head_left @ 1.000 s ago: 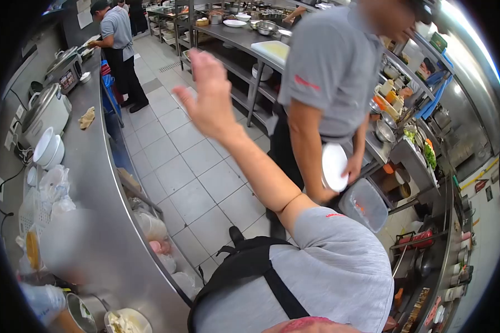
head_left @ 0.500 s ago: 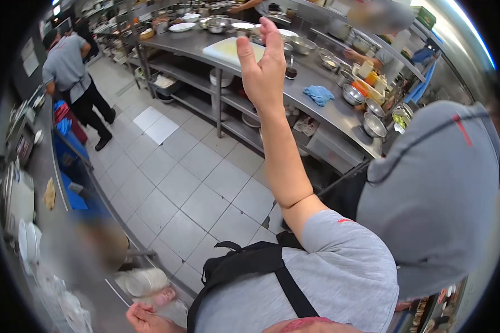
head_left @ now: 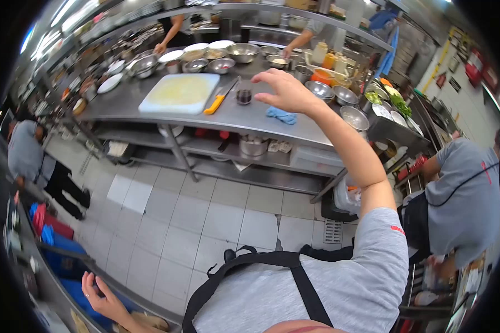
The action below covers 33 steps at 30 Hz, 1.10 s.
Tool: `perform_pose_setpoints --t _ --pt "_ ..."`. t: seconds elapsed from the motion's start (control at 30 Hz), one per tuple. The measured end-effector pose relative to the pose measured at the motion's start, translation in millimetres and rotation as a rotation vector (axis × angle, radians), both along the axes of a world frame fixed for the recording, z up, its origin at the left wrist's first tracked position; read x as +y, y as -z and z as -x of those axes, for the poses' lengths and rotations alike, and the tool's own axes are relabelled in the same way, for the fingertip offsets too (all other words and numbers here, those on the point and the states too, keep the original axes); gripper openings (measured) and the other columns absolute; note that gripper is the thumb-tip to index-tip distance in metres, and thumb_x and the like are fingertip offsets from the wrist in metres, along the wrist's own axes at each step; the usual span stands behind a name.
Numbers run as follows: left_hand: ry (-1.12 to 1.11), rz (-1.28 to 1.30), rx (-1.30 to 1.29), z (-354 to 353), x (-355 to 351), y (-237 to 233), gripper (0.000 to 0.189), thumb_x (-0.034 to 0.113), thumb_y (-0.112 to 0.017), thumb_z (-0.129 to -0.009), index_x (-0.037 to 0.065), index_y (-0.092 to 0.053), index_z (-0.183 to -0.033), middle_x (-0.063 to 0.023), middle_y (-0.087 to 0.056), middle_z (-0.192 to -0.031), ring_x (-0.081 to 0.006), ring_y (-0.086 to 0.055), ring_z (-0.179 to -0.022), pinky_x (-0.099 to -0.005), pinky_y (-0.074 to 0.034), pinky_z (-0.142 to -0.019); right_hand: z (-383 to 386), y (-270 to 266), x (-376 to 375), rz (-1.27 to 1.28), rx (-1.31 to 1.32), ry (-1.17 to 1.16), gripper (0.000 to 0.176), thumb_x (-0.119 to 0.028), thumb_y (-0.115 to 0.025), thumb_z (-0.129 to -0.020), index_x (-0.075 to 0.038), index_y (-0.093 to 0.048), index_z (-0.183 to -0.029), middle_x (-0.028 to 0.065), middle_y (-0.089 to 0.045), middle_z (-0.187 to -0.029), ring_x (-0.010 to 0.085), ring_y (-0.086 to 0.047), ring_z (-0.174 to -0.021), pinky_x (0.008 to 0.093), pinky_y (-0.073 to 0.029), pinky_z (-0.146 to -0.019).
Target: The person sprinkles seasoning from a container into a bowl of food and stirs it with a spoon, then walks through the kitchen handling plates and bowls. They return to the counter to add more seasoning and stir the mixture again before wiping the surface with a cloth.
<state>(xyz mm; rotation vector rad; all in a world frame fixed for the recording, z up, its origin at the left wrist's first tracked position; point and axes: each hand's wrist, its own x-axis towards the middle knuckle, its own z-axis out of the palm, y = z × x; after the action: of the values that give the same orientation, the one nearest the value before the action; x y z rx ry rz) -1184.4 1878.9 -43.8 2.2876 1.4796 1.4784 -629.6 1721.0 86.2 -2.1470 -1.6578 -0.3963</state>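
Note:
My right hand (head_left: 286, 93) reaches out over the steel worktable (head_left: 122, 106), thumb and fingers apart and holding nothing. In this view its fingertips lie just right of a small cup of dark liquid (head_left: 243, 96). Below the wrist rests a crumpled blue cloth (head_left: 281, 115). Left of the cup is a knife with a yellow handle (head_left: 215, 104), beside a white cutting board (head_left: 150, 102) stained yellowish in its middle. Low on the left, my left hand (head_left: 103, 298) hangs near the other counter, its fingers loosely bent and apart, with nothing in it.
Metal bowls (head_left: 243, 53) and white plates line the table's far side, with squeeze bottles (head_left: 320, 53) to the right. Across the table, other people's arms reach in. One co-worker (head_left: 464, 191) bends at the right, another (head_left: 30, 155) stands far left. Tiled floor (head_left: 166, 222) lies between the counters.
My view has turned towards the worktable, so board, knife and cup now show fully. My right hand has gone from raised upright to stretched over the table; my left hand's fingers have opened.

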Motion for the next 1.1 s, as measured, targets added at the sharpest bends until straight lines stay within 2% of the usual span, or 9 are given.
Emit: perform_pose_setpoints --t 0.13,0.33,0.5,0.7,0.77,0.87,0.93,1.07,1.1 --pt "0.293 -0.090 0.085 -122 97 -19 0.020 0.004 -0.056 -0.085 -0.001 -0.057 -0.104 -0.0152 -0.056 -0.113 -0.0281 -0.056 -0.100 -0.0339 -0.045 -0.077 -89 -9 -27 0.073 0.069 0.291 0.040 -0.033 -0.064 -0.079 -0.007 -0.057 -0.109 0.0211 -0.059 -0.103 0.0347 -0.056 -0.100 0.0409 -0.044 -0.086" --pt "0.791 -0.344 0.078 -356 135 -93 0.041 0.004 -0.063 -0.075 0.005 -0.053 -0.115 -0.0153 -0.043 -0.133 -0.0325 -0.041 -0.121 -0.0404 -0.032 -0.100 -200 -38 -98 -0.088 -0.052 0.677 0.054 -0.034 -0.068 -0.075 -0.001 -0.052 -0.115 0.0214 -0.059 -0.109 0.0337 -0.056 -0.102 0.0391 -0.044 -0.089" --pt "0.970 -0.496 0.102 -551 96 -149 0.053 0.014 -0.067 -0.073 0.006 -0.050 -0.122 -0.0160 -0.038 -0.137 -0.0331 -0.037 -0.125 -0.0407 -0.029 -0.103 -354 -49 -137 -0.219 -0.191 0.856 0.060 -0.033 -0.068 -0.074 0.002 -0.047 -0.118 0.0261 -0.055 -0.108 0.0397 -0.053 -0.102 0.0433 -0.043 -0.088" --pt "1.111 -0.821 0.157 -808 25 -207 0.069 0.020 -0.072 -0.070 0.009 -0.040 -0.131 -0.0149 -0.031 -0.142 -0.0382 -0.025 -0.132 -0.0446 -0.026 -0.106 -507 -84 -127 -0.773 -0.404 0.812 0.057 -0.028 -0.071 -0.070 0.003 -0.045 -0.110 0.0287 -0.052 -0.106 0.0426 -0.052 -0.098 0.0456 -0.044 -0.084" --pt "1.165 -0.804 0.156 -889 5 -219 0.067 0.023 -0.069 -0.075 0.005 -0.037 -0.131 -0.0188 -0.033 -0.139 -0.0389 -0.030 -0.129 -0.0438 -0.030 -0.104 -537 -104 -121 -0.845 -0.399 0.760 0.060 -0.029 -0.073 -0.069 0.004 -0.044 -0.110 0.0286 -0.052 -0.105 0.0431 -0.052 -0.098 0.0457 -0.044 -0.084" --pt "1.255 -0.786 0.106 -983 -25 -240 0.067 0.024 -0.066 -0.077 -0.004 -0.034 -0.129 -0.0244 -0.042 -0.130 -0.0377 -0.040 -0.121 -0.0392 -0.037 -0.099 -571 -128 -122 -0.862 -0.299 0.764 0.082 -0.041 -0.077 -0.061 0.005 -0.039 -0.118 0.0308 -0.054 -0.106 0.0421 -0.054 -0.100 0.0427 -0.046 -0.085" --pt "1.241 -0.562 0.135 -1025 -45 -259 0.070 0.027 -0.068 -0.076 -0.006 -0.034 -0.127 -0.0259 -0.047 -0.124 -0.0379 -0.046 -0.114 -0.0394 -0.040 -0.095 -590 -138 -128 -0.817 -0.219 0.773 0.097 -0.049 -0.076 -0.056 0.005 -0.034 -0.125 0.0296 -0.057 -0.107 0.0399 -0.056 -0.102 0.0405 -0.046 -0.086" --pt "1.201 -0.098 0.022 -1093 -60 -286 0.076 0.031 -0.075 -0.067 -0.011 -0.035 -0.116 -0.0295 -0.055 -0.109 -0.0380 -0.056 -0.101 -0.0403 -0.047 -0.087 -609 -143 -141 -0.742 -0.049 0.601 0.095 -0.048 -0.074 -0.057 0.003 -0.034 -0.126 0.0247 -0.058 -0.109 0.0370 -0.057 -0.103 0.0396 -0.045 -0.088" --pt "1.190 -0.042 -0.137 -1116 -59 -285 0.079 0.036 -0.079 -0.062 -0.009 -0.037 -0.112 -0.0273 -0.057 -0.106 -0.0365 -0.058 -0.100 -0.0391 -0.048 -0.085 -606 -143 -143 -0.740 -0.033 0.607 0.093 -0.048 -0.073 -0.057 0.002 -0.034 -0.126 0.0238 -0.058 -0.110 0.0363 -0.057 -0.103 0.0392 -0.045 -0.088"
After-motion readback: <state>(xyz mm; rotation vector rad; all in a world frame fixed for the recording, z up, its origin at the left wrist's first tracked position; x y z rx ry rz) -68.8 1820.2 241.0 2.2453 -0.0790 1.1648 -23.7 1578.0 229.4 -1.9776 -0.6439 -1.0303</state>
